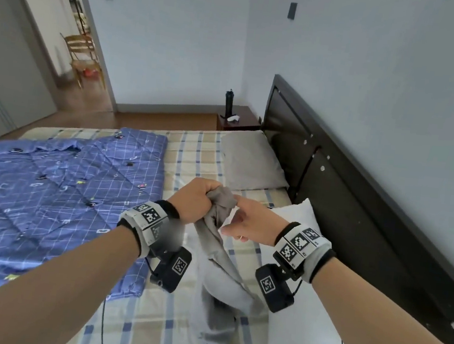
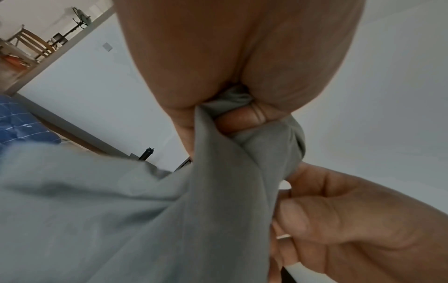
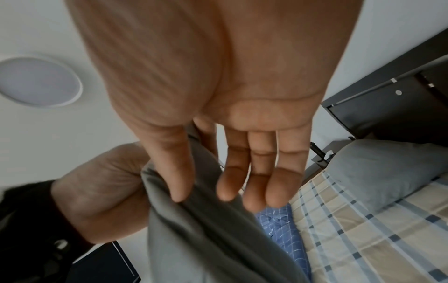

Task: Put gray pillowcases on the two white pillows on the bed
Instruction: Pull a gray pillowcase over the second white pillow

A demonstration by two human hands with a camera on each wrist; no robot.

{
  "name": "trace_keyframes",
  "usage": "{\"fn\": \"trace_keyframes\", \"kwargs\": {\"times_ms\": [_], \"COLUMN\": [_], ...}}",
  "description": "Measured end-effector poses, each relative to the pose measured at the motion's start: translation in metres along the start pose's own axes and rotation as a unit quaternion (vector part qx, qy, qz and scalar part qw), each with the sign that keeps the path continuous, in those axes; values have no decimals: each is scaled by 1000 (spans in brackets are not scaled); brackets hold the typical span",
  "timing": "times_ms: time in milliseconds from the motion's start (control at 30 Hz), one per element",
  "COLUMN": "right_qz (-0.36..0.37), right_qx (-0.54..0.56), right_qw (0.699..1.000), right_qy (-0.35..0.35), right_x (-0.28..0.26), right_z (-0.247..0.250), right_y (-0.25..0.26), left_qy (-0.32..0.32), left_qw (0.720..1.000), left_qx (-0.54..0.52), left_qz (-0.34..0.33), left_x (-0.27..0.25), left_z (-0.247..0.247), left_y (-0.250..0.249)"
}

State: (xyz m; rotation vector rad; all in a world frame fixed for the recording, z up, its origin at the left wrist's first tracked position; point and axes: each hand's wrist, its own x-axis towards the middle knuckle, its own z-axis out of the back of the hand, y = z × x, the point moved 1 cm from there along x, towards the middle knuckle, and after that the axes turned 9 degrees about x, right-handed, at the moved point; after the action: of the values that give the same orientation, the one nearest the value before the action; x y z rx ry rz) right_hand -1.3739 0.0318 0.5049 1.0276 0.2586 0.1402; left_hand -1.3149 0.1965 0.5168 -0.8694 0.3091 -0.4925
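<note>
Far to my left the blue patterned quilt (image 1: 58,181) lies flat over that side of the bed, its right edge running straight up the plaid sheet (image 1: 193,156), with a bare strip of sheet between that edge and the pillows. My left hand (image 1: 194,199) is fisted tight round a bunched end of the gray pillowcase (image 1: 219,255), held up above the mattress; the rest of the cloth hangs down and trails onto the sheet in front of me. Just beside it my right hand (image 1: 253,225) has its fingers (image 3: 257,172) nearly straight and loose, thumb and forefinger laid against the cloth's edge without clamping it. Beyond my hands a pillow already in gray (image 1: 252,160) sits against the dark headboard (image 1: 359,192). Under my right wrist the bare white pillow (image 1: 298,301) lies along the bed's right edge, close by the headboard.
</note>
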Motion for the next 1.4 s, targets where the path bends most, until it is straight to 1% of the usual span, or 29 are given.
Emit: {"fn": "trace_keyframes", "kwargs": {"times_ms": [67,133,300,400,467,567,600,633,700,767,833,867,900,967,1033,1067,1133,1167,1200,1300,1400], "right_qz": [18,30,2,-20,-34,-47,-47,-42,-33,-14,-4,-7,-8,-2,12,17,28,37,48,76,104], "right_qx": [-39,-52,-66,-73,-92,-87,-80,-74,-85,-108,-121,-118,-112,-101,-98,-93,-82,-81,-81,-69,-42], "right_qw": [999,998,998,997,995,995,995,996,995,994,993,993,993,993,990,989,988,987,986,983,975], "right_qy": [-15,-16,11,13,23,25,21,21,29,31,6,-11,-28,-66,-99,-110,-126,-131,-136,-152,-192], "right_x": [-2,-8,-18,-22,-24,-27,-29,-32,-34,-34,-31,-30,-29,-27,-26,-26,-25,-26,-26,-30,-35], "right_z": [4,5,-11,-22,-27,-39,-46,-53,-67,-74,-73,-70,-66,-56,-45,-39,-29,-26,-23,-13,0], "right_y": [-3,-3,-9,-12,-13,-18,-20,-21,-25,-30,-33,-32,-30,-21,-11,-6,2,5,8,18,28], "left_qy": [16,24,29,28,-5,-97,-115,-119,-88,-28,44,73,91,89,96,111,138,138,127,77,33], "left_qw": [1000,1000,999,999,997,989,986,985,988,987,974,965,962,971,980,979,971,967,969,980,980], "left_qx": [2,0,14,25,61,112,120,125,125,134,199,230,236,195,127,122,166,188,187,130,89], "left_qz": [-7,-20,-31,-32,-37,-25,-19,-10,36,80,97,99,102,108,118,118,103,104,102,131,173], "left_x": [-3,-5,-17,-29,-33,-39,-41,-45,-50,-58,-71,-77,-83,-90,-92,-93,-92,-92,-92,-87,-87], "left_z": [-4,-7,-6,-2,3,14,18,21,22,13,2,-4,-9,-14,-15,-15,-19,-22,-25,-26,-29], "left_y": [-3,-7,-16,-13,-5,9,12,14,22,33,43,50,57,69,73,72,69,69,70,81,93]}}
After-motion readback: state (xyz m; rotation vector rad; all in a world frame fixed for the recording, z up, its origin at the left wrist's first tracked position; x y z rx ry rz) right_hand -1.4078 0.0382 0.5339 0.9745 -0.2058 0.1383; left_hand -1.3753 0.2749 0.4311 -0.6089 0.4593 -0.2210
